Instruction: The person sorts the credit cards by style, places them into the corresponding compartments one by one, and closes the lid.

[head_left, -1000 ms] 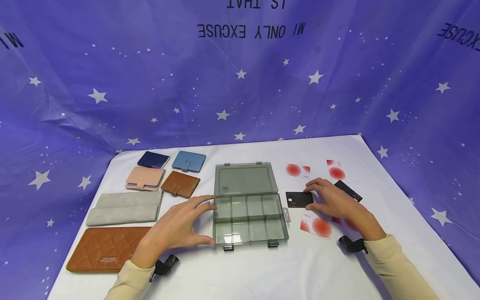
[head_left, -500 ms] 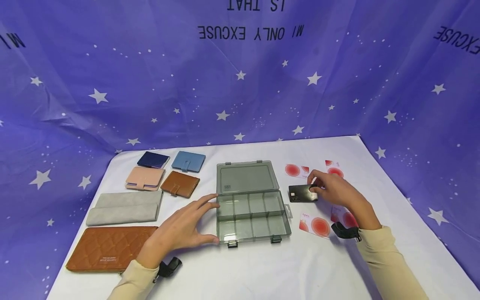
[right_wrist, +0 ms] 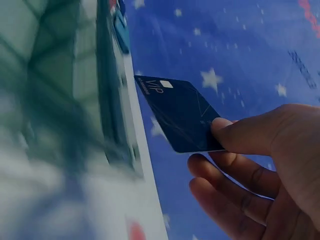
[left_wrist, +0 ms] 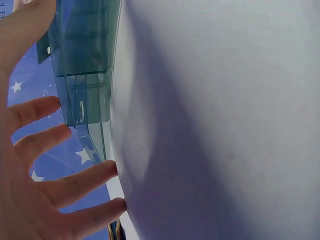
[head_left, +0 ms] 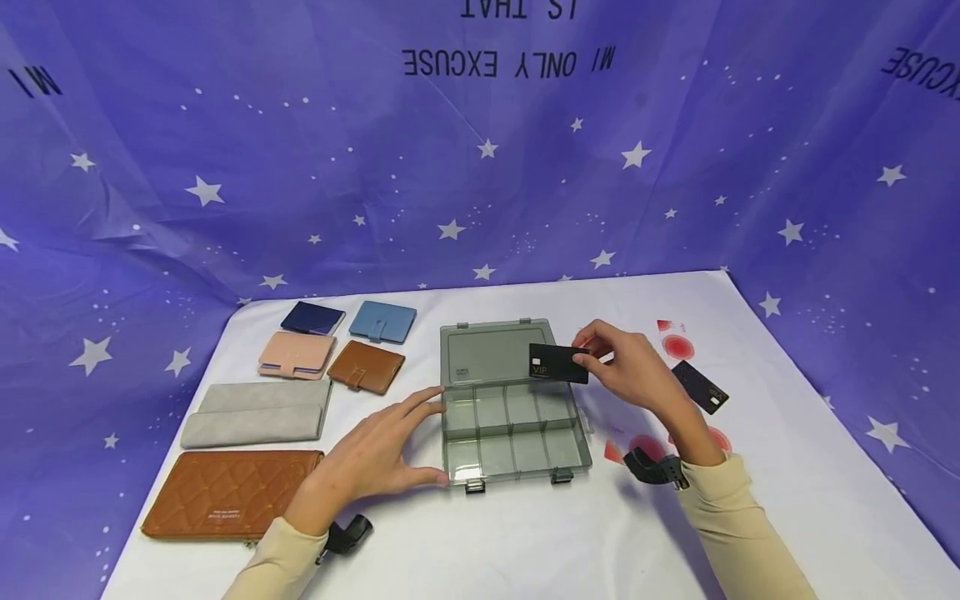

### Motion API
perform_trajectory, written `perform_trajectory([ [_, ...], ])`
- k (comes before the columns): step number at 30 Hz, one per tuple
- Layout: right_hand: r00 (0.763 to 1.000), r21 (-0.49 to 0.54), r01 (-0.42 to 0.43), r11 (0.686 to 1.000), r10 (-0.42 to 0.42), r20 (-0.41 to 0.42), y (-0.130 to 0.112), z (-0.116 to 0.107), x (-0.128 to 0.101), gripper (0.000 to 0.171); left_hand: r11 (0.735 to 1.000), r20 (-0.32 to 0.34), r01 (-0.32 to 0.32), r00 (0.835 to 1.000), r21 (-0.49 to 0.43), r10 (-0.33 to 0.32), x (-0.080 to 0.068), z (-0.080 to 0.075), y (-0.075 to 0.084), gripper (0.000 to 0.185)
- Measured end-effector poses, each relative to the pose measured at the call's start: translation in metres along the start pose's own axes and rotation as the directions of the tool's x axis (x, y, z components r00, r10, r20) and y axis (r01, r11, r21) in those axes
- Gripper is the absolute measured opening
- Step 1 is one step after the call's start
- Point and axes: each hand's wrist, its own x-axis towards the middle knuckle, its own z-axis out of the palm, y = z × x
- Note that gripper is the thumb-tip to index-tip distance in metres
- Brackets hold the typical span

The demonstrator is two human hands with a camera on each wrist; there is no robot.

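Black card [head_left: 557, 363], lettered VIP, is held in the air over the right side of the box [head_left: 495, 430], in front of part of the lid [head_left: 483, 354] as the head view sees it. Surface: a white table [head_left: 525, 542], lightly creased. Room: a blue-purple backdrop [head_left: 405, 200] behind and to both sides, printed with white stars and inverted dark lettering [head_left: 510, 62]. Right hand [head_left: 630, 367]: pinching the card at one end, thumb on the printed face, the other fingers bent below. Left hand [head_left: 375, 450]: spread, thumb well apart from the fingers, fingertips at the box's left side; whether every fingertip touches cannot be told. Count: black cards, two, the second [head_left: 701, 387] flat at the right of the table. Red-and-white cards [head_left: 678, 347], three identifiable, two partly covered by the right arm; a reddish trace behind the right hand is too hidden to identify. Box, one, lid laid back, eight compartments in two rows of four, two latches [head_left: 476, 486] on the near edge. Left of the box: small wallets [head_left: 366, 367], four, coloured navy, light blue, pink and tan; grey pouch [head_left: 258, 412], one; brown quilted case [head_left: 225, 496], one, nearest the left forearm.
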Motion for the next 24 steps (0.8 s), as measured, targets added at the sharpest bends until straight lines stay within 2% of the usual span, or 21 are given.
perform_trajectory([
  [10,0.992,0.119,0.078,0.990,-0.089,0.084,-0.031,0.052,0.001,0.016,1.000,0.006,-0.008,1.000,-0.012,0.008,0.001,-0.002,-0.002,0.090],
  [20,0.992,0.091,0.080,0.993,-0.089,0.094,-0.044,0.088,-0.004,0.016,0.999,0.030,0.014,0.999,-0.042,-0.013,0.002,-0.003,-0.002,0.090],
  [24,0.992,0.030,0.105,0.994,-0.107,0.067,-0.044,0.101,-0.008,0.018,0.999,0.035,0.020,0.999,-0.048,-0.018,0.001,-0.002,-0.002,0.090],
])
